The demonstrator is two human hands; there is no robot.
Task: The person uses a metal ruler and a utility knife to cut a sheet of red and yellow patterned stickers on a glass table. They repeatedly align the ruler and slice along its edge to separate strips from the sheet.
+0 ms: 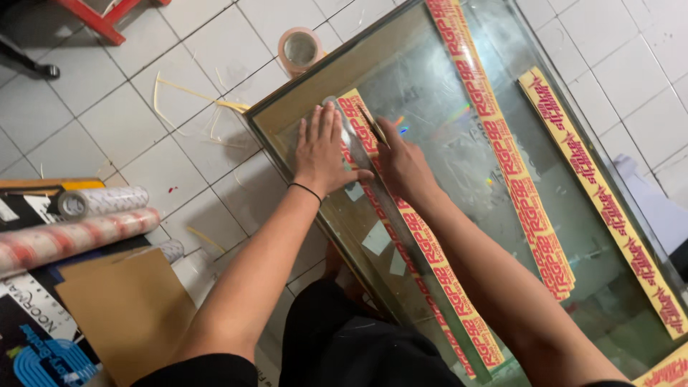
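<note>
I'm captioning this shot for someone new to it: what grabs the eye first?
Long yellow strips with red lettering run across a glass sheet lying on the white tiled floor. At the sheet's near-left edge, the left hand lies flat while the right hand holds a thin tool against one strip.

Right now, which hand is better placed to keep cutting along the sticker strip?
Probably the right hand: it grips the knife at the sticker strip, while the left hand lies flat, pressing a ruler on the glass.
</note>
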